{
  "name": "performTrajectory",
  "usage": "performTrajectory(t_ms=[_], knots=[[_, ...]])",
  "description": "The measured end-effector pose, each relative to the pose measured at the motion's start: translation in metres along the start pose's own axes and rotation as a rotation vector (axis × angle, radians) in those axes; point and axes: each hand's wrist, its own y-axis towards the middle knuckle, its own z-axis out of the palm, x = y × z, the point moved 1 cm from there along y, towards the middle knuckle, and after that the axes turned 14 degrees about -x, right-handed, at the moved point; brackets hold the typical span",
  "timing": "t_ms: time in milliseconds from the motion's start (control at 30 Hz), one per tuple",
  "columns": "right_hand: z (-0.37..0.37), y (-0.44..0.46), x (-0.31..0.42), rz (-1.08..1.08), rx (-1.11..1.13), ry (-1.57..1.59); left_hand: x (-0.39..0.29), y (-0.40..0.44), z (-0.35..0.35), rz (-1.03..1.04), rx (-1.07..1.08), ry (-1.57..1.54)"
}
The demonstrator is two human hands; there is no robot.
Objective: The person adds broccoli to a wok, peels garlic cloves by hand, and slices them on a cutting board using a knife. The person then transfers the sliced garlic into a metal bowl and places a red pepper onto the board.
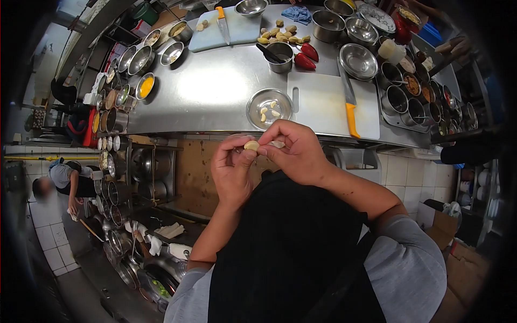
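Between the fingertips of my left hand (231,169) is a pale yellow garlic clove (251,145), held just in front of the table edge. My right hand (295,151) pinches at the clove's right side with thumb and forefinger. A whitish flake (277,144), perhaps garlic skin, shows by the right fingers. Just beyond both hands, a steel bowl (257,119) with several pale cloves (264,114) in it stands on the steel table.
Right of the bowl lies a white cutting board (323,107) with an orange-handled knife (351,107). Behind are a steel pot (280,65), red peppers (305,61) and potato-like pieces (279,35). Several pans of ingredients line both sides. Another person (70,180) stands at the left.
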Motion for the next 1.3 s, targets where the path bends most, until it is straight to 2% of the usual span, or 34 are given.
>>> performTrajectory(t_ms=[67, 100, 200, 267, 300, 400, 433, 500, 567, 633, 700, 767, 833, 900, 967, 1067, 1200, 1300], knots=[[-0.002, 0.000, -0.004, 0.024, 0.025, -0.033, -0.005, 0.003, -0.002, 0.193, 0.018, 0.277], [-0.003, 0.000, -0.002, 0.025, 0.025, -0.039, -0.005, 0.003, -0.006, 0.190, 0.017, 0.272], [-0.012, 0.001, 0.000, 0.061, 0.081, -0.227, -0.001, 0.002, -0.016, 0.127, -0.036, 0.332], [-0.024, 0.001, -0.023, 0.027, 0.005, -0.251, 0.003, 0.001, -0.023, -0.143, -0.154, 0.457], [-0.034, -0.001, -0.035, 0.028, 0.005, -0.271, 0.006, 0.001, -0.030, -0.150, -0.153, 0.439], [-0.077, -0.014, -0.087, 0.400, -0.002, -0.416, 0.030, -0.007, -0.053, -0.451, -0.238, 0.296], [-0.087, -0.018, -0.093, 0.406, 0.007, -0.427, 0.037, -0.010, -0.059, -0.455, -0.249, 0.285], [-0.107, -0.030, -0.101, 0.796, -0.098, -0.258, 0.056, -0.016, -0.072, -0.582, -0.239, 0.409], [-0.128, -0.039, -0.125, 0.823, -0.145, -0.207, 0.072, -0.017, -0.079, -0.624, -0.211, 0.439], [-0.146, -0.036, -0.132, 0.887, -0.256, -0.147, 0.086, -0.014, -0.073, -0.732, -0.152, 0.596], [-0.163, -0.012, -0.115, 0.856, -0.303, -0.104, 0.097, -0.006, -0.061, -0.712, -0.093, 0.575], [-0.174, 0.030, -0.092, 0.642, -0.365, -0.210, 0.099, 0.004, -0.046, -0.671, -0.076, 0.565], [-0.202, 0.083, -0.067, 0.504, -0.390, -0.075, 0.100, 0.013, -0.032, -0.617, -0.076, 0.503], [-0.230, 0.149, -0.047, 0.413, -0.538, 0.058, 0.098, 0.021, -0.020, -0.574, -0.084, 0.464], [-0.273, 0.214, -0.037, 0.243, -0.419, 0.169, 0.099, 0.021, -0.014, -0.563, -0.096, 0.436], [-0.309, 0.325, -0.027, 0.341, -0.654, 0.019, 0.101, 0.009, -0.014, -0.582, -0.127, 0.444], [-0.363, 0.432, -0.024, 0.411, -0.558, -0.025, 0.109, -0.023, -0.016, -0.658, -0.266, 0.452], [-0.383, 0.455, -0.032, 0.375, -0.490, -0.119, 0.115, -0.039, -0.021, -0.705, -0.365, 0.458]])
